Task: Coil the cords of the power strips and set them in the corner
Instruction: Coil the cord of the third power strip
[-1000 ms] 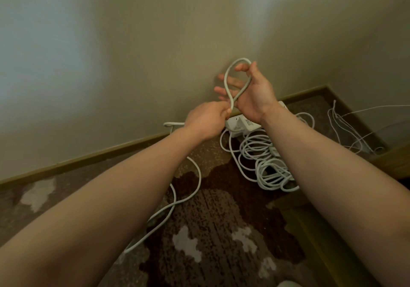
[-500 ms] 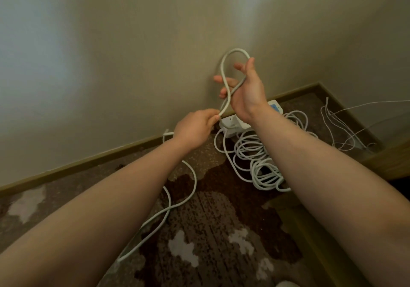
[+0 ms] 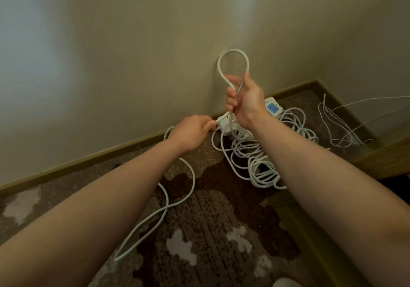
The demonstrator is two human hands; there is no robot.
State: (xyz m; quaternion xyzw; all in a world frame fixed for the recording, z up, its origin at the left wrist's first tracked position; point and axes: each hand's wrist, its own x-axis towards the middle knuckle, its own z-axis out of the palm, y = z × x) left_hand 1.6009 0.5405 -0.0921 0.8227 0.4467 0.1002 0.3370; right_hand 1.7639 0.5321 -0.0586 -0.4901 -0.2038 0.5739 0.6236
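Observation:
My right hand (image 3: 246, 99) is raised in front of the wall and grips a white cord loop (image 3: 230, 52) that stands up above its fingers. My left hand (image 3: 192, 131) is lower and to the left, pinching the same cord where it comes down from the loop. The loose part of this cord (image 3: 168, 207) trails down across the carpet toward the lower left. Behind my hands, in the corner by the baseboard, lie white power strips (image 3: 274, 108), one with a blue label, beside a heap of coiled white cords (image 3: 261, 160).
Patterned brown carpet (image 3: 210, 231) covers the floor. A brown baseboard (image 3: 88, 160) runs along the wall. Thin white wires (image 3: 337, 122) lie at the far right near a wooden edge (image 3: 386, 158). A white rounded object (image 3: 286, 283) shows at the bottom edge.
My left hand has slid down and left along the cord, away from my right hand. The loop above my right hand has grown taller and my right hand has closed around it.

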